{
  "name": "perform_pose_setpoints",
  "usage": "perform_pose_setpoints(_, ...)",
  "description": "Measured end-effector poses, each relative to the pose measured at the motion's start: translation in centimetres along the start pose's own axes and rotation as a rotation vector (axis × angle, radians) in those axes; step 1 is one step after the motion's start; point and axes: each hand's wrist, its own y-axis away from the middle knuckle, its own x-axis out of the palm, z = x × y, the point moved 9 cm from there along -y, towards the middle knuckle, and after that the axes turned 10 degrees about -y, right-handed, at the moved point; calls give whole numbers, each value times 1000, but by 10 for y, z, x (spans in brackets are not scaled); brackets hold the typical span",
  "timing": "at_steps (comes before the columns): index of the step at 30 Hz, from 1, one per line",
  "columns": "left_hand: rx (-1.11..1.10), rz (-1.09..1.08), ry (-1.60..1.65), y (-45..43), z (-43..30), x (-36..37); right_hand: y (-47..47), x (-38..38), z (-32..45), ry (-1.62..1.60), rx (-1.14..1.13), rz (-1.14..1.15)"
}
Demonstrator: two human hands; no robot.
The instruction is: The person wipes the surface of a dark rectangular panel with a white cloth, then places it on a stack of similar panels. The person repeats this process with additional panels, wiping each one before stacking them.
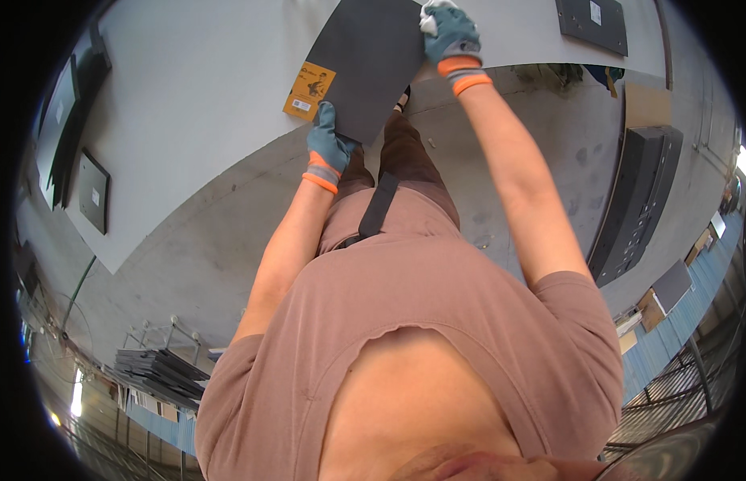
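Observation:
A dark grey flat panel is tilted in front of me, over the near edge of the white-topped table. My left hand, in a blue-green glove with an orange cuff, grips its lower left corner, thumb on top. Beside that thumb, an orange printed leaflet or label with a picture and a code lies at the panel's left edge. My right hand, gloved alike, is closed around a white cloth at the panel's upper right edge. The panel's far end runs out of view.
On the white tabletop are a small dark panel and stacked panels at left, and another labelled panel at far right. Long dark panels are stacked to my right. More dark boards are piled behind me at left.

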Motion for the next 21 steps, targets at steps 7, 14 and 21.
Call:
perform_pose_setpoints(7,58,7,-25,-20,7,-34,141,57,155,-182,-68,512)
perform_pose_setpoints(14,4,15,-123,10,-10,5,16,32,6,-83,73,132)
perform_pose_setpoints(21,27,-22,-108,6,-10,-3,7,22,63,-103,-65,50)
